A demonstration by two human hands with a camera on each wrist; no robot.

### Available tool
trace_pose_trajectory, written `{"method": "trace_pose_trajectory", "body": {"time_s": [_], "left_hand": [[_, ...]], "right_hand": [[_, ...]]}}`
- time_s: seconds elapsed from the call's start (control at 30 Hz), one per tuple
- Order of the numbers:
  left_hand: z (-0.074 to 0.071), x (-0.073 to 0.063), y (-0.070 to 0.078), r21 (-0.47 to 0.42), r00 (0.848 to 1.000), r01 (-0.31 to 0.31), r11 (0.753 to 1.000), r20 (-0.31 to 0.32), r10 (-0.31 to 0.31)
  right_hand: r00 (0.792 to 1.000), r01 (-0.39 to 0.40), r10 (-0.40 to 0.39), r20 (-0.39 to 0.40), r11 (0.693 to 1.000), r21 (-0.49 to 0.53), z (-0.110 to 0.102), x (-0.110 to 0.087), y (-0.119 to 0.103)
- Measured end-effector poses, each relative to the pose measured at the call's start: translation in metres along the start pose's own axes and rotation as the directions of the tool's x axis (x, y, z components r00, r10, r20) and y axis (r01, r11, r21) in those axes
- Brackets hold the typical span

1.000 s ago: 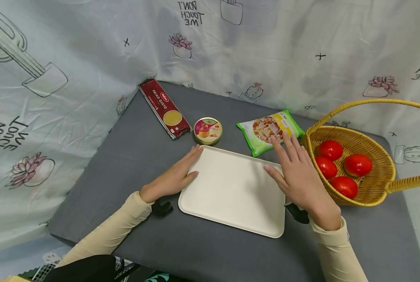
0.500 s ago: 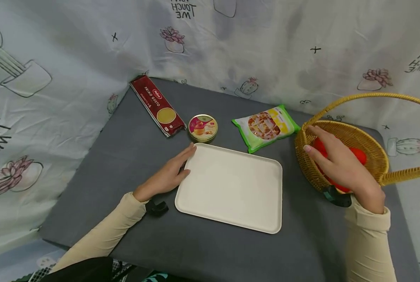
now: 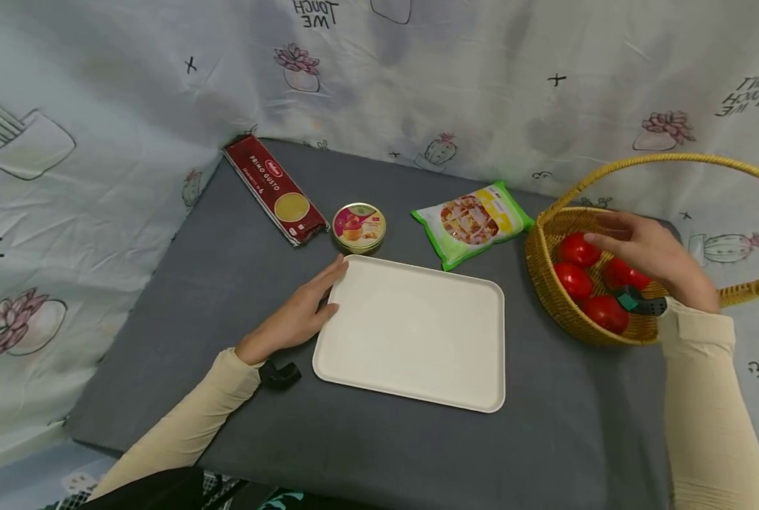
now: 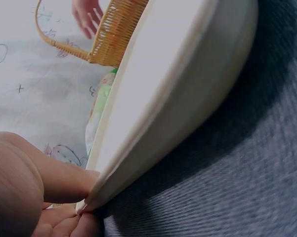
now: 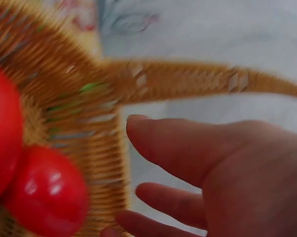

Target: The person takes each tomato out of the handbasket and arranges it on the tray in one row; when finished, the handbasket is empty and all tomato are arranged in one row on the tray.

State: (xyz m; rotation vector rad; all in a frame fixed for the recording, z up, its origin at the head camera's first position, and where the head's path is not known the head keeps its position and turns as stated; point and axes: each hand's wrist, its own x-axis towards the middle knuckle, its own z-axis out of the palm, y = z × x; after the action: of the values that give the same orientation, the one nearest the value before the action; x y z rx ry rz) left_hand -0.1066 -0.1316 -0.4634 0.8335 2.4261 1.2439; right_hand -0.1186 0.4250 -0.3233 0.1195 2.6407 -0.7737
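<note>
At the left edge of a cream rectangular tray (image 3: 418, 333), my left hand (image 3: 297, 319) pinches the rim. In the left wrist view the thumb (image 4: 64, 182) lies on top of that rim, with curled fingers under it. My right hand (image 3: 663, 258) hovers over the yellow wicker basket (image 3: 545, 304), fingers spread and holding nothing. Several red tomatoes (image 3: 573, 280) lie in the basket, one partly hidden behind the right hand and wrist strap. The right wrist view has the thumb and fingers beside the basket's wall (image 5: 106, 163), near a tomato (image 5: 52, 192).
Behind the tray stands a round tin (image 3: 359, 225) with fruit on its lid. A dark red spaghetti pack (image 3: 276, 188) lies at the back left, and a green-and-white food bag (image 3: 471, 223) at the back right. The basket's tall handle (image 3: 672, 157) arches up beside the right arm.
My right hand has moved right from above the tray's right side to over the basket. The left hand stays at the tray's left edge. The head view has shifted slightly.
</note>
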Motion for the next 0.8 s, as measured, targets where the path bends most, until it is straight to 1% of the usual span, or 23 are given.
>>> {"method": "trace_pose_trajectory", "body": {"time_s": [0.13, 0.3, 0.43, 0.53, 0.63, 0.8], "left_hand": [[0.000, 0.000, -0.001, -0.006, 1.000, 0.004, 1.000, -0.006, -0.004], [-0.001, 0.000, 0.001, -0.022, 1.000, 0.001, 1.000, -0.005, -0.001], [-0.001, 0.000, 0.001, -0.018, 1.000, 0.003, 1.000, 0.000, -0.003], [-0.001, 0.000, 0.001, -0.017, 1.000, 0.001, 1.000, 0.005, -0.001], [-0.001, 0.000, 0.001, -0.025, 1.000, 0.001, 1.000, 0.005, -0.001], [-0.001, -0.001, 0.001, -0.028, 1.000, 0.005, 1.000, -0.001, -0.005]], "right_hand": [[1.000, -0.017, 0.017, 0.010, 1.000, -0.011, 0.001, 0.013, 0.015], [1.000, -0.001, 0.001, 0.002, 0.999, -0.042, 0.005, 0.025, 0.027], [1.000, -0.002, 0.003, 0.022, 0.999, -0.051, 0.010, 0.032, 0.032], [0.999, -0.010, 0.013, 0.035, 0.996, -0.090, 0.014, 0.035, 0.035], [0.999, 0.009, -0.005, 0.032, 0.991, -0.131, 0.016, 0.038, 0.037], [0.999, 0.028, -0.025, 0.020, 0.987, -0.158, 0.018, 0.041, 0.036]]}}
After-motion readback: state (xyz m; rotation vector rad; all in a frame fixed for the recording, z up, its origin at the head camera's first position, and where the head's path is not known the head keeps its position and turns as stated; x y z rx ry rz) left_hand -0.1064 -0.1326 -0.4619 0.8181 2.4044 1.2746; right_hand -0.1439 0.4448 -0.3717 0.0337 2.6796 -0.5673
